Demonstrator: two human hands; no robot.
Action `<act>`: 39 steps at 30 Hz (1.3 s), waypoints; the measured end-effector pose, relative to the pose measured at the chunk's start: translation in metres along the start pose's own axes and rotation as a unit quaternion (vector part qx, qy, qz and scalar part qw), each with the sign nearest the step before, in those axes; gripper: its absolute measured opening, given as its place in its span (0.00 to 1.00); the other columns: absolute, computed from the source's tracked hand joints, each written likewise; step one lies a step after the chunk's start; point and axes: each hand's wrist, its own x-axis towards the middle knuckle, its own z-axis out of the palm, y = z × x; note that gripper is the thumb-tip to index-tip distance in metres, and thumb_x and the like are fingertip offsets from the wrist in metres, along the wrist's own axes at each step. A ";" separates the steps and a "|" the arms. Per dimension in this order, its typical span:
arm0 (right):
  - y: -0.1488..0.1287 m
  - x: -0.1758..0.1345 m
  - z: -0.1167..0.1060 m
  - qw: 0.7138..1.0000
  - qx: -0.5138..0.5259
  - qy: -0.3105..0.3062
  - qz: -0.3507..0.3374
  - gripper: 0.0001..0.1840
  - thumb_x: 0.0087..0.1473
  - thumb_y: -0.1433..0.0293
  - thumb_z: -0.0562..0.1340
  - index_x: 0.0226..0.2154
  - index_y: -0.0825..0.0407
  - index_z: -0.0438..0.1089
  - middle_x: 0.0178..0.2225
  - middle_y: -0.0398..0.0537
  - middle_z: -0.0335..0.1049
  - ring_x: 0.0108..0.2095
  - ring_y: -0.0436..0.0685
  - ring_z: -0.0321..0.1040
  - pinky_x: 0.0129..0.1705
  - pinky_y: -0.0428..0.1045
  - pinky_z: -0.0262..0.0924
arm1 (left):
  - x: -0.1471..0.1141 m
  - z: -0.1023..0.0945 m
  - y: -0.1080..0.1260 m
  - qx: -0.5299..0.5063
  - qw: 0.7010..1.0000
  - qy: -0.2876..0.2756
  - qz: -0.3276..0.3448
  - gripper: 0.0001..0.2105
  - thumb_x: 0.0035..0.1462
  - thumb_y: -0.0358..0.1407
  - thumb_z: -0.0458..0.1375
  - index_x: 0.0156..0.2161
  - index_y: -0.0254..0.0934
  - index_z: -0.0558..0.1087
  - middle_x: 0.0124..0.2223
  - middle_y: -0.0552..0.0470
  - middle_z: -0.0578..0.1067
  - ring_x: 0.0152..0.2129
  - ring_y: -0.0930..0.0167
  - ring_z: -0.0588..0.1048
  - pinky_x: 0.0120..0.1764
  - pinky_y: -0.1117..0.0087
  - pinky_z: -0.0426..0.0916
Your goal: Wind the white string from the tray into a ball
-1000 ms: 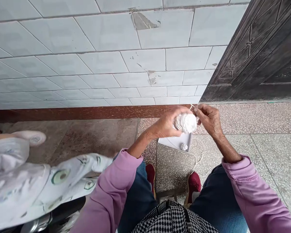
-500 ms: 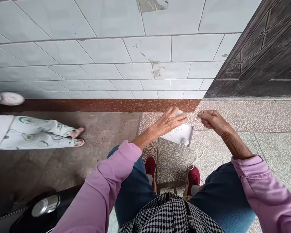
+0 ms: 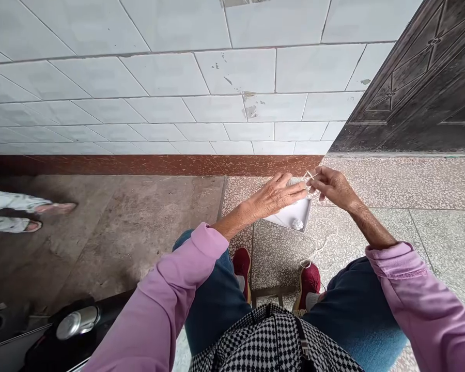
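My left hand (image 3: 276,197) is closed around a white yarn bundle (image 3: 294,181), mostly hidden behind the fingers. Beside it, at the right, my right hand (image 3: 330,187) pinches a strand of white yarn (image 3: 309,175) that loops between the two hands. Below them on the floor lies a shallow white tray (image 3: 284,216), partly covered by the left hand. A small white textured ball (image 3: 297,224) sits in its near right corner. Loose white cord (image 3: 315,251) trails across the floor from the tray toward my right shoe.
A white tiled wall (image 3: 232,108) with a red-brown base stands in front, and a dark carved door (image 3: 422,93) at the right. My red shoes (image 3: 309,278) flank the floor before me. Another person's legs (image 3: 15,206) are at the far left. A black object with a silver cylinder (image 3: 77,323) is lower left.
My right hand has moved left, close to my left hand, and yarn now shows looped between them. The other person has moved farther left, mostly out of view.
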 end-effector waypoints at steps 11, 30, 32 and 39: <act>-0.005 -0.009 -0.002 0.996 -0.039 0.074 -0.023 0.25 0.61 0.49 0.66 0.38 0.55 0.82 0.33 0.56 0.81 0.32 0.58 0.77 0.24 0.49 0.69 | 0.004 0.002 0.005 -0.029 1.000 0.005 -0.002 0.31 0.63 0.17 0.60 0.68 0.43 0.71 0.68 0.46 0.75 0.61 0.54 0.70 0.61 0.52 0.67; -0.003 -0.008 0.007 0.968 -0.203 0.117 -0.084 0.09 0.66 0.63 0.62 0.43 0.49 0.76 0.29 0.49 0.78 0.27 0.55 0.72 0.34 0.52 0.64 | 0.003 0.008 0.009 0.005 1.000 0.005 0.019 0.29 0.62 0.18 0.62 0.65 0.42 0.72 0.69 0.48 0.74 0.58 0.56 0.72 0.58 0.56 0.67; 0.001 -0.010 0.006 0.947 -0.284 0.115 -0.098 0.12 0.69 0.64 0.60 0.47 0.49 0.78 0.32 0.52 0.81 0.30 0.57 0.74 0.36 0.53 0.64 | 0.002 0.008 0.007 0.004 1.000 0.000 0.014 0.30 0.60 0.19 0.63 0.65 0.42 0.72 0.68 0.48 0.75 0.58 0.56 0.72 0.58 0.56 0.67; 0.008 -0.009 0.021 0.880 -0.463 0.093 -0.042 0.14 0.70 0.69 0.57 0.45 0.54 0.78 0.35 0.59 0.83 0.28 0.59 0.72 0.33 0.53 0.53 | 0.002 0.010 -0.003 0.032 0.999 -0.029 0.004 0.25 0.64 0.18 0.60 0.63 0.38 0.73 0.66 0.45 0.75 0.57 0.56 0.72 0.54 0.55 0.65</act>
